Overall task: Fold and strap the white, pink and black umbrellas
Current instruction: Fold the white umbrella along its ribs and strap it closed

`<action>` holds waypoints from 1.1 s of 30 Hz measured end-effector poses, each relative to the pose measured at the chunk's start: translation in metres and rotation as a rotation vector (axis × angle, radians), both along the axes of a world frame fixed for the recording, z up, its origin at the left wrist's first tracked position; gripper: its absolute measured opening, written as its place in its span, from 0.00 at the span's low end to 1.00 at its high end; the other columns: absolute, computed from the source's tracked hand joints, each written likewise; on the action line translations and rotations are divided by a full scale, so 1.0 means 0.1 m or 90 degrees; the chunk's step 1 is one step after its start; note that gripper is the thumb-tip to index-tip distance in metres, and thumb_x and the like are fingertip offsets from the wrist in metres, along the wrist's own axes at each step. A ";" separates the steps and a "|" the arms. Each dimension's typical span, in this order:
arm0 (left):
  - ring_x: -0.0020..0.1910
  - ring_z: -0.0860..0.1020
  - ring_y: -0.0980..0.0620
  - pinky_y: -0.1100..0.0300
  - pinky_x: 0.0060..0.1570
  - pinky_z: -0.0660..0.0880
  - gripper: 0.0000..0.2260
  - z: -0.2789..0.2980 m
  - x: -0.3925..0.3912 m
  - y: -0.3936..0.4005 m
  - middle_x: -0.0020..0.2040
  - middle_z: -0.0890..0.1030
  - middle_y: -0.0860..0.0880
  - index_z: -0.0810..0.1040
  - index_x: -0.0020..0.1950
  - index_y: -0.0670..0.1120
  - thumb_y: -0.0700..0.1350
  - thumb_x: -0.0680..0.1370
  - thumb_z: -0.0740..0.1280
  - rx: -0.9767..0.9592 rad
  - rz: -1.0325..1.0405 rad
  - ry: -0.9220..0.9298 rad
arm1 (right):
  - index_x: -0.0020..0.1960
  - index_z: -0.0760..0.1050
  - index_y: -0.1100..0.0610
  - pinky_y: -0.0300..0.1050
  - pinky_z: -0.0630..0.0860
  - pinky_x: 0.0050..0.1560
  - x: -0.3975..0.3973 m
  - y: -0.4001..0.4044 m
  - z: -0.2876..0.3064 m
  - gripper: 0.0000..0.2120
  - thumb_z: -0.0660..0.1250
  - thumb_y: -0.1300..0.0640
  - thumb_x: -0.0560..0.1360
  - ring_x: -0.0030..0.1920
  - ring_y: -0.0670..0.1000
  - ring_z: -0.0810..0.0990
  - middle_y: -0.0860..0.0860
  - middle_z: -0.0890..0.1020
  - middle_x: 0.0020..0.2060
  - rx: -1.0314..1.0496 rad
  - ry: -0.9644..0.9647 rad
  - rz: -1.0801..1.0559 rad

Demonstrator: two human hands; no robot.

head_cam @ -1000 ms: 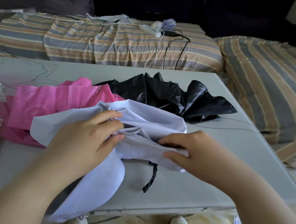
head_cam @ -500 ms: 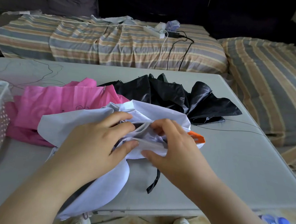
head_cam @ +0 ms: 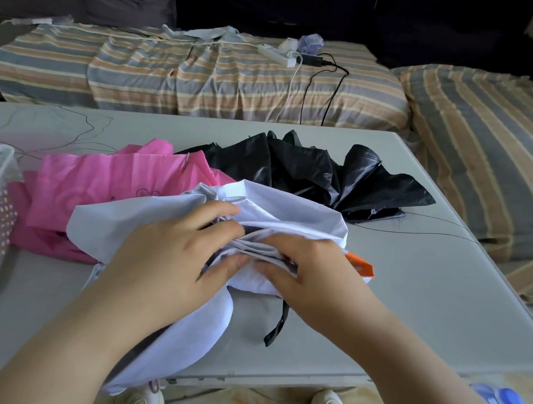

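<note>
Centrally, white umbrella (head_cam: 289, 216) pleats are gathered between both hands on the table (head_cam: 426, 292).
Folds are pinched by the left hand (head_cam: 173, 258) and right hand (head_cam: 311, 268), fingertips nearly meeting; loose canopy is draped over the near edge.

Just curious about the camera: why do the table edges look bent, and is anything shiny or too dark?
Head view: the wide-angle lens bows the table edges; the black umbrella shows glossy highlights; the background above the striped bedding is nearly black; both hands, on the white umbrella, look sharp.
</note>
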State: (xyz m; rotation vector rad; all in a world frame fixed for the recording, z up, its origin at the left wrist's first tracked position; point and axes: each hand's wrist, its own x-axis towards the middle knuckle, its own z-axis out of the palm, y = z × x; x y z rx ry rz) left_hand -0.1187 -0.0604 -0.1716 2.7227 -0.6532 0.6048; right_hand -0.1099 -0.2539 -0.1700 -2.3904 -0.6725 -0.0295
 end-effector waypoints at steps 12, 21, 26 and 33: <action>0.31 0.80 0.48 0.57 0.23 0.72 0.14 0.02 0.02 0.00 0.52 0.81 0.52 0.81 0.43 0.47 0.48 0.76 0.56 0.021 -0.015 -0.021 | 0.50 0.75 0.53 0.42 0.70 0.38 0.07 -0.11 -0.04 0.08 0.65 0.49 0.75 0.40 0.51 0.75 0.49 0.80 0.41 -0.384 0.225 0.067; 0.30 0.78 0.48 0.56 0.21 0.71 0.14 0.04 0.02 -0.05 0.48 0.80 0.53 0.80 0.42 0.48 0.49 0.76 0.56 0.024 -0.038 -0.014 | 0.41 0.72 0.54 0.38 0.64 0.30 0.08 -0.28 0.07 0.07 0.62 0.55 0.76 0.31 0.48 0.69 0.48 0.71 0.31 -0.467 0.299 -0.052; 0.28 0.76 0.49 0.59 0.21 0.68 0.14 0.03 -0.02 -0.12 0.48 0.79 0.51 0.80 0.42 0.47 0.47 0.76 0.55 0.040 -0.054 -0.014 | 0.49 0.76 0.55 0.38 0.68 0.33 0.02 -0.29 0.10 0.09 0.65 0.50 0.75 0.35 0.48 0.73 0.48 0.76 0.36 -0.444 0.257 -0.010; 0.28 0.77 0.48 0.58 0.20 0.70 0.13 0.03 -0.02 -0.07 0.48 0.79 0.52 0.80 0.42 0.47 0.48 0.76 0.56 0.021 -0.039 -0.010 | 0.35 0.68 0.55 0.38 0.63 0.30 0.06 -0.23 -0.02 0.12 0.63 0.57 0.77 0.40 0.54 0.73 0.50 0.71 0.31 -0.483 0.258 -0.022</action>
